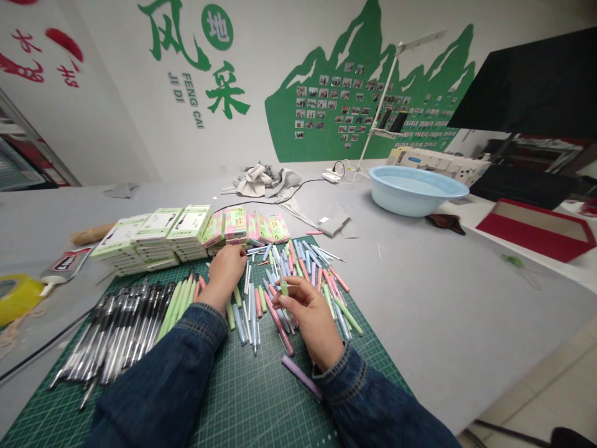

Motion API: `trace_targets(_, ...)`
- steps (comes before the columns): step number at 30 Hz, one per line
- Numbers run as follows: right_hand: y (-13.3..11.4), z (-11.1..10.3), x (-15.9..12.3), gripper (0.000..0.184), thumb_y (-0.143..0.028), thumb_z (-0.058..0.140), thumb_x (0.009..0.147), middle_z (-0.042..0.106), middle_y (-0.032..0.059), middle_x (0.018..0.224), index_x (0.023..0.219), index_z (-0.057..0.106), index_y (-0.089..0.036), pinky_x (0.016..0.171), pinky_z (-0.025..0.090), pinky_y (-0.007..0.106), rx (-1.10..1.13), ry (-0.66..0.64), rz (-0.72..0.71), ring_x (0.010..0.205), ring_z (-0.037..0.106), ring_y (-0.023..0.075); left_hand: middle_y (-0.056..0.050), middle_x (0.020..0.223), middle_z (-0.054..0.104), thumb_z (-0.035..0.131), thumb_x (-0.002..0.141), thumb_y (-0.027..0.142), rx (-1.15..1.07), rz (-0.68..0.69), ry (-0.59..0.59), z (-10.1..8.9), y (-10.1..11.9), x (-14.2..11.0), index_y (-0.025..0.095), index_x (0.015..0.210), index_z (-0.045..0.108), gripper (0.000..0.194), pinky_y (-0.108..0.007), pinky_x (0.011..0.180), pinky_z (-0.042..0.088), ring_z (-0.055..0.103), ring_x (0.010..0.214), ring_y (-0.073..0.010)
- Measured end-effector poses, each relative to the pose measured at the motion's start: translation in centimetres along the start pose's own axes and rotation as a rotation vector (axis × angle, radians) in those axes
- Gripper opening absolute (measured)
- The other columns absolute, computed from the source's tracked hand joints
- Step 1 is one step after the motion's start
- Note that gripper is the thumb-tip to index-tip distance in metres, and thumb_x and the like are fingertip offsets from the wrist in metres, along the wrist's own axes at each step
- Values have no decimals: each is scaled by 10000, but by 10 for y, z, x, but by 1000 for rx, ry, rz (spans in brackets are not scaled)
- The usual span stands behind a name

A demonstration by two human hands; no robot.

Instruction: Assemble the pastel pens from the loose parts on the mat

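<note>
While the right hand (310, 317) pinches a short green pen piece (284, 287) at frame centre, the left hand (225, 274) has its fingertips on the loose pastel pens (298, 267), grip unclear. That pile sits on a cutting mat (252, 398). Black pens (125, 330) and green pens (175, 311) lie side by side lower left; boxed pen packs (189, 224) are stacked just above the pile.

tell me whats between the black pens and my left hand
In the head view, a row of pale green pens lies between the black pens and the left hand, on the green cutting mat.
</note>
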State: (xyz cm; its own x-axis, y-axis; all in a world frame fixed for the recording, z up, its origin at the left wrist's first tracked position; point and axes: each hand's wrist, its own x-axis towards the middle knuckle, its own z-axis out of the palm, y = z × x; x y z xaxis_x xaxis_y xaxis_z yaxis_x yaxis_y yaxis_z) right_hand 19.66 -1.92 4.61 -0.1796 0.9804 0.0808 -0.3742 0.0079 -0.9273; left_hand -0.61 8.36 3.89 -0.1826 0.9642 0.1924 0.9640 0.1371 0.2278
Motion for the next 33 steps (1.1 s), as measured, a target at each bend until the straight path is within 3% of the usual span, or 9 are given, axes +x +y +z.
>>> trace_targets(6,-1,-1,1,245,-210,681,718,689,-2,744,957,628,-205,677,511,311,-33,29,23,690,665,180,-173,949,707,525,772,243,-16,-44,-13,15,13,15,152,885,713,237,-326,729,460,641,930,-291)
trace_targets(13,1,-4,2,260,-205,671,725,697,3,739,981,630,-197,688,501,314,-64,32,28,692,666,182,-214,900,700,595,658,146,-175,-98,-24,20,14,23,126,692,669,83,-403,807,453,632,968,-344)
trace_targets(16,1,-3,2,259,-205,669,722,693,-1,725,978,632,-197,717,500,326,-60,25,34,696,667,184,-175,871,705,586,687,189,-340,-89,8,10,15,15,144,696,645,76,-406,810,467,635,952,-325)
trace_targets(20,3,-1,2,254,-186,665,710,694,-7,716,962,637,-200,735,492,326,-30,-7,28,688,660,176,-89,866,719,546,794,349,-655,-42,-8,-17,20,-17,157,912,629,240,-308,692,525,672,795,-202)
trace_targets(21,3,0,2,250,-183,666,708,695,-7,718,956,640,-201,737,492,325,-21,-15,28,688,657,174,-73,892,721,555,802,390,-779,-22,-28,-25,21,-27,166,990,613,297,-285,680,531,673,777,-173)
trace_targets(23,5,1,1,244,-186,669,705,694,-8,721,946,644,-202,735,493,324,-13,-24,39,692,655,174,-74,917,716,705,707,368,-1308,-60,-134,-39,26,-46,172,1041,619,396,-283,681,535,668,767,-159)
trace_targets(25,6,2,1,247,-188,675,699,690,-10,713,944,646,-202,729,493,319,-20,-26,49,694,655,174,-61,892,712,773,652,320,-1512,-96,-158,-51,29,-62,167,983,654,384,-262,664,534,665,765,-154)
trace_targets(33,12,4,0,279,-191,689,684,678,-18,676,959,644,-196,696,490,294,16,-44,54,647,643,152,-49,816,712,744,708,261,-1546,29,-102,-65,41,-77,162,877,681,205,-329,772,544,672,828,-188)
